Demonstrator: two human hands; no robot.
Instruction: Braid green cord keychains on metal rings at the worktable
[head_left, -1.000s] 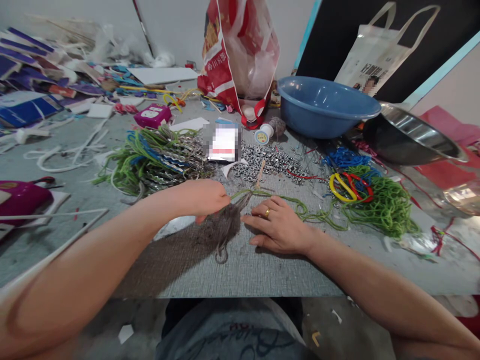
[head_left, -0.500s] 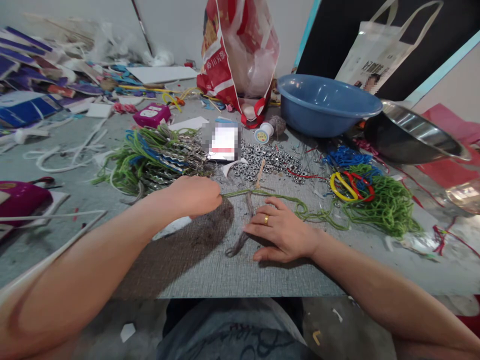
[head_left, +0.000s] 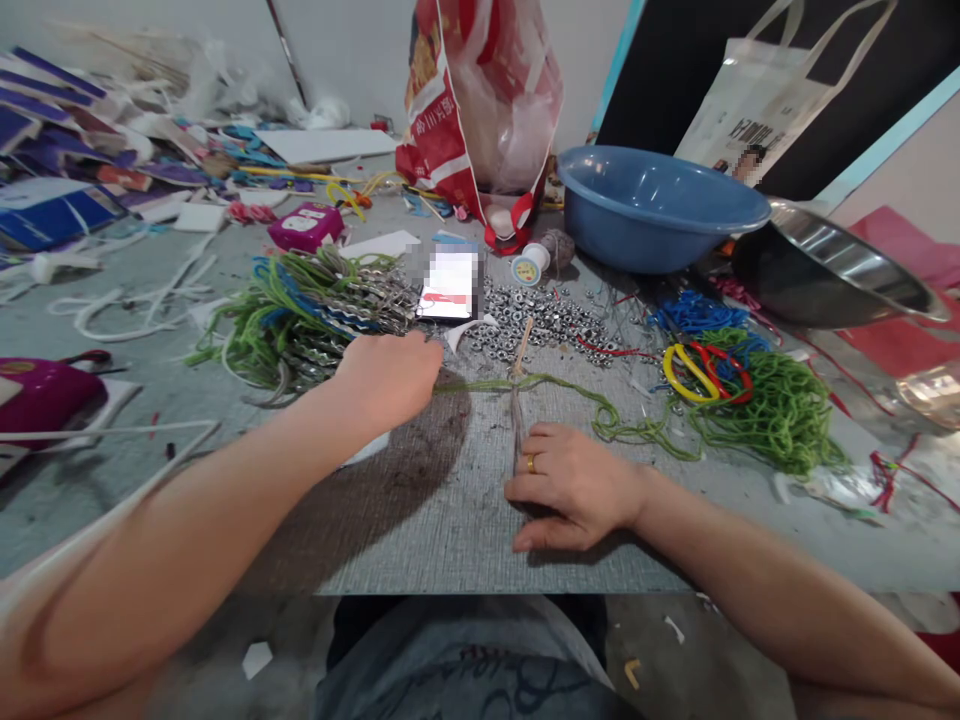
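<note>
**Cords crossed between two hands on a cluttered workbench**

Head view: green cord point(head_left: 487, 385) lay stretched across the grey table point(head_left: 450, 540), its long axis running left to right, just on the near side of the heap of metal nuts point(head_left: 540, 320). One end ran into the left hand point(head_left: 390, 375), whose fingers were curled shut around it, pinching the strand taut; the other end trailed away toward the tangle of green cord point(head_left: 780, 410) lying right of the nuts. A grey strand point(head_left: 516, 420) crossed the green one directly below the nuts and pointed back toward the person, its long axis running near to far. Its near end disappeared under the right hand point(head_left: 574, 485), which pressed down on it with fingers bent; whether they actually gripped it could not be told. The crossing sat closer to the right hand than to the left. A small wooden stick point(head_left: 521, 345) rose from the crossing into the edge of the nuts. A blue basin point(head_left: 660, 205) stood beyond the nuts, to their right.
</note>
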